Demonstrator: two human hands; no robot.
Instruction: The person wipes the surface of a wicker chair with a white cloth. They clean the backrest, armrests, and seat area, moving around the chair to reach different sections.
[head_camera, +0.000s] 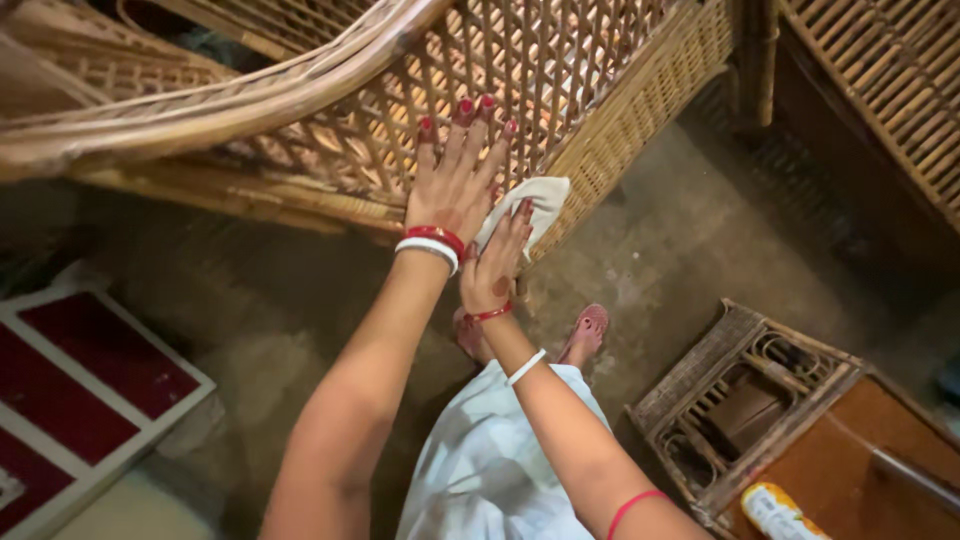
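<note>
Left hand (455, 180) lies flat, fingers spread, on the woven cane lattice chair (560, 70); right hand (497, 268) presses a soft, crumpled white cloth (535, 205) against its ribbed wicker edge.

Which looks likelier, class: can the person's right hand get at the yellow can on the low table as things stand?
Probably yes. The right hand presses a white cloth against the cane chair, and the yellow can lies low by the right elbow with nothing between, though the cloth occupies its fingers.

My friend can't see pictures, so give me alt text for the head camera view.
A left hand lies flat on a woven cane chair while the right hand presses a white cloth against it. Below are sandalled feet and a small cane table.
</note>
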